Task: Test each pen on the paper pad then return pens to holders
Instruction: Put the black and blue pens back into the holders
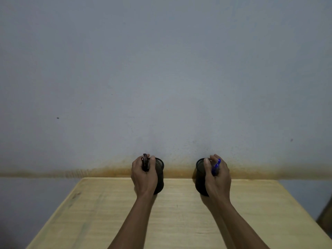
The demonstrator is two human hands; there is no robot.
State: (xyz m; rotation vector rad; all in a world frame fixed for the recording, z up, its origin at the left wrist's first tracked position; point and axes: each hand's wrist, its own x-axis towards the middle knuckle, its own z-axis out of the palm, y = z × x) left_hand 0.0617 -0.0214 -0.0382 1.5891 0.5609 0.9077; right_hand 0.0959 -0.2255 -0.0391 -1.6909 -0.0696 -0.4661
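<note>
- The left hand (143,174), just left of the frame's centre and low down, curls around a bundle of dark pens (145,162), their ends poking up above the fingers.
- That hand sits against the left side of a black mesh holder (159,175), which stands upright on the far edge of the bench (100,212).
- The right hand (218,178), right of centre at the same height, grips a bundle of blue pens (216,167), the blue barrels showing between thumb and fingers.
- It rests against the right side of a second black mesh holder (200,175), also upright near the bench's far edge.
- The two holders stand well apart, with bare pale wood between them.
- Both forearms reach up from the bottom of the frame.
- A grey wall (161,69) fills the upper two thirds, with a rusty orange stain (89,172) running across it just above the bench edge.
- No paper pad can be made out in this view.
</note>
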